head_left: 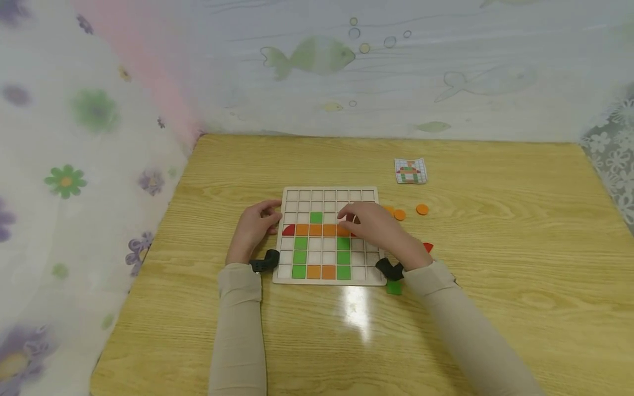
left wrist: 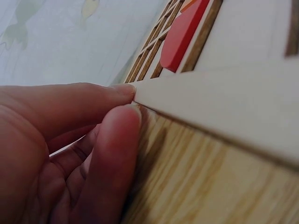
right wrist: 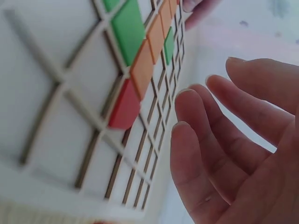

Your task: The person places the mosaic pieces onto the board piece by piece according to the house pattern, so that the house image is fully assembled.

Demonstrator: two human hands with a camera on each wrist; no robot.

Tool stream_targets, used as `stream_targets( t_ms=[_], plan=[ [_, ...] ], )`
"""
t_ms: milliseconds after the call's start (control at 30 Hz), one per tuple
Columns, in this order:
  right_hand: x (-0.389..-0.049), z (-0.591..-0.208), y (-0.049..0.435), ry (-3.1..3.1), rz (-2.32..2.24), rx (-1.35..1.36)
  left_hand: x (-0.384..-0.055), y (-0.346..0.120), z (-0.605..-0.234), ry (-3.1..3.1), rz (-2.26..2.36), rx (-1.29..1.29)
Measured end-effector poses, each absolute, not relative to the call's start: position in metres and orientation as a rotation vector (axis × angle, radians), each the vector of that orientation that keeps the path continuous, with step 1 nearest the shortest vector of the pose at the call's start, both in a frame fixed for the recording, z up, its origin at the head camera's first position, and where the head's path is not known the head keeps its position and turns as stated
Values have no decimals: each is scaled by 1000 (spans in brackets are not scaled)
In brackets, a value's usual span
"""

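Head view, left side: a flowered covering (head_left: 64, 220) fills the left of the frame beside the wooden table (head_left: 495, 247). Left of centre, the left hand (head_left: 252, 226) rests at the left edge of the grid board (head_left: 322, 282); in the left wrist view the index fingertip touches the rim and the thumb lies just beside it, the fingers lightly bent rather than closed.

Mid-frame, the board has seven columns of square compartments. The first holds a red curved piece (head_left: 288, 230) in the fourth row. The second has an orange square (head_left: 302, 230) in that row and green squares (head_left: 299, 257) in the three rows beneath. The third carries green in the third row, orange in the fourth and bottom rows; the fourth, orange in those same two. The fifth repeats the second. A second red piece (right wrist: 125, 105), largely hidden from the head camera, sits in the sixth.

Right of centre, the right hand (head_left: 375, 224) hovers over the board, its fingers parted, loosely curved and holding nothing. Near its wrist lie a loose green piece (head_left: 393, 287), orange discs (head_left: 399, 215) and a loose red piece (head_left: 428, 247); a pattern card (head_left: 410, 171) lies above, upper right.
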State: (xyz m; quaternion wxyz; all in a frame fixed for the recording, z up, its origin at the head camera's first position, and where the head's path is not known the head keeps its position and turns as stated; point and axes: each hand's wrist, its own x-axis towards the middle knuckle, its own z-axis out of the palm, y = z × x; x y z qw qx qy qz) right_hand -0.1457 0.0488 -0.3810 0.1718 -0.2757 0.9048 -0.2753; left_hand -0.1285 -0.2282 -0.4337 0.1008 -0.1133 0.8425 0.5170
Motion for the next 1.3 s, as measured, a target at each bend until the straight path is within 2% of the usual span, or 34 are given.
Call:
stream_targets(
  t_ms=[400,833,1300],
  plan=[
    [-109,-377,83,2652,-653,-761,-127,-229,-434,2462,1551,-338],
    [-64,-391,121,2762,-572,-813,-127,-227,-431,2454,1564,-336],
    [-44,-406,143,2741,-605,-740,-128,-228,-433,2508,1482,-332]
  ],
)
